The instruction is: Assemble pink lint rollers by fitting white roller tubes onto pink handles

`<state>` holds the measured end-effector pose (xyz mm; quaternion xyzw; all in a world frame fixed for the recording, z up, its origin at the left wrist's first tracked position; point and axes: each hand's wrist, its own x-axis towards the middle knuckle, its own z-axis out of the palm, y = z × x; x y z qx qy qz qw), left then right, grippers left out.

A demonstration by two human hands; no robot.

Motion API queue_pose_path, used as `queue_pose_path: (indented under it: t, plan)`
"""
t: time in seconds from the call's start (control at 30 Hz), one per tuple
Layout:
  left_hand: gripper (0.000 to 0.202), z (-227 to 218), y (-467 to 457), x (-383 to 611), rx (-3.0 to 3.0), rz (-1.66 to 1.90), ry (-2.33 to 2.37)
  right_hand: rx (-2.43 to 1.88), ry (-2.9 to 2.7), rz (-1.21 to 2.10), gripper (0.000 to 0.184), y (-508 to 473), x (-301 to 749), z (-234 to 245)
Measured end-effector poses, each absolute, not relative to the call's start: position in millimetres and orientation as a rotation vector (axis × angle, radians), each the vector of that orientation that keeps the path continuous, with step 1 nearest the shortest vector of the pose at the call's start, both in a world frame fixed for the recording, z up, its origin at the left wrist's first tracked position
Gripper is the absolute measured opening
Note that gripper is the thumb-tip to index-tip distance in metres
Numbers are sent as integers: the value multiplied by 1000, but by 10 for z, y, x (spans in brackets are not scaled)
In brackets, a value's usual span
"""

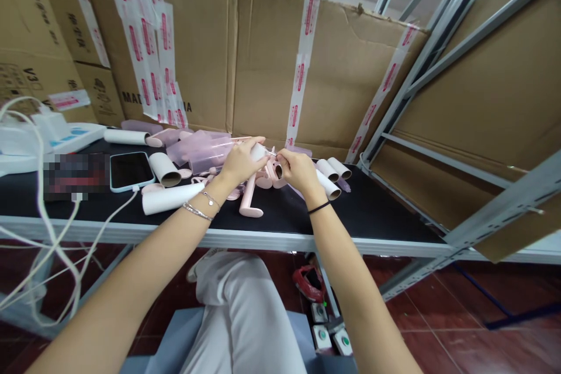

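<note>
White piece (258, 152), held in my left hand (242, 161) above pale pink pieces (248, 196), while my right hand (301, 172) pinches a small part (272, 153), indistinct, beside it: seemingly close handwork, next calling for a steady hold and fine alignment.

Head view, from my remote post | I have left arm (131, 274) and right arm (357, 269) stretched forward, converging | left wrist (213, 191) angled inward, left hand (242, 160) back upward, thumb and fingers curled in a grip | right hand (299, 170) folded, fingertips pinched together, just beside the left
</note>
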<state>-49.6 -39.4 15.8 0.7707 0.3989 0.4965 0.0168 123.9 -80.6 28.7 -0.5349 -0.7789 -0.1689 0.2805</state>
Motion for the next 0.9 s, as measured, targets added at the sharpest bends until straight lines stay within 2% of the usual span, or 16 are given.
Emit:
queue_pose_path:
  t: [0.27,0.5,0.63,0.73,0.8,0.9]
  plan:
    - [41,170,-399,-501,2369,1530,1226,-1555,-2092,-523,32,-807,1182,280]
    - [60,180,-397,-467,2173,1595,1222,-1762,-1915,-452,32,-750,1121,263]
    - [45,208,-236,-473,1402,1814,1224,-1748,-1922,-379,35,-705,1089,208]
    - [44,239,-104,-530,817,1697,981,-1595,-2031,-342,34,-718,1011,168]
    - [42,261,-75,-581,668,1565,802,-1470,-2101,-319,34,-737,955,151]
    - [25,282,-111,-636,669,1466,626,-1378,-2136,-294,36,-748,912,135]
